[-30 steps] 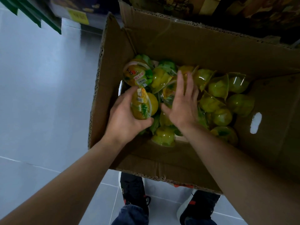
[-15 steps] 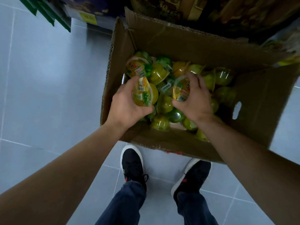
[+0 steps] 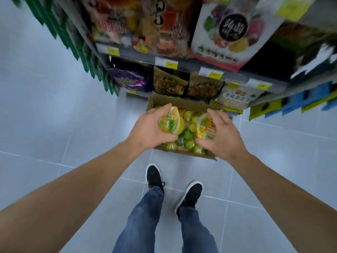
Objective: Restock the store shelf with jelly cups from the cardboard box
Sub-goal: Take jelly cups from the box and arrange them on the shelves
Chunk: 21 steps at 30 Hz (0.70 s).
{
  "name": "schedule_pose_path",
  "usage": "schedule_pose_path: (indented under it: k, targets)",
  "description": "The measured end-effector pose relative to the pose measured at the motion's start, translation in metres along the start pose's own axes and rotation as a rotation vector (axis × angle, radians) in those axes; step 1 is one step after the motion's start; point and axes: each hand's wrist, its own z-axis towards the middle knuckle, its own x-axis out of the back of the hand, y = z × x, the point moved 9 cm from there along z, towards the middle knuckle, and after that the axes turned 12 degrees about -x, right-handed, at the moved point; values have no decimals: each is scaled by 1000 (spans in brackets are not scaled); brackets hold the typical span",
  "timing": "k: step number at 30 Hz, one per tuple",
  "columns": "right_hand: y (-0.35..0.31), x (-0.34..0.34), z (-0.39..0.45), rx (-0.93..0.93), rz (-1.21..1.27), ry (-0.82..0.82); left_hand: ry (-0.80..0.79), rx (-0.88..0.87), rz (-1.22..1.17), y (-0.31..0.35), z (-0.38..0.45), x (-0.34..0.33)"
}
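An open cardboard box (image 3: 179, 102) stands on the floor below me, against the foot of the store shelf (image 3: 193, 67). Several yellow and green jelly cups (image 3: 189, 143) fill it. My left hand (image 3: 149, 129) grips a yellow jelly cup (image 3: 170, 123), lifted above the box. My right hand (image 3: 221, 136) grips a second yellow jelly cup (image 3: 206, 129) with a printed lid, also held above the box. Both hands hide part of the box's contents.
The shelf tiers carry snack bags (image 3: 221, 33) and yellow price tags (image 3: 171, 65). A second rack with green edges (image 3: 76, 44) runs back on the left. Grey floor tiles (image 3: 54, 115) spread left and right of the box. My black shoes (image 3: 155, 177) stand just before it.
I have risen from bending over the box, so it now looks small and far below. Both hands have come up out of it, each with a jelly cup. The shelves have come into view.
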Motion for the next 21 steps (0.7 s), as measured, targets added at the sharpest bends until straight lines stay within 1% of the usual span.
schedule_pose_path:
  k: [7, 15, 21]
  targets:
    - [-36, 133, -118, 65, 12, 133, 59, -106, 38, 139, -62, 91]
    - [-48, 270, -237, 190, 64, 373, 198, -309, 80, 299, -130, 156]
    - [-66, 361, -295, 285, 62, 551, 249, -472, 156, 402, -153, 205]
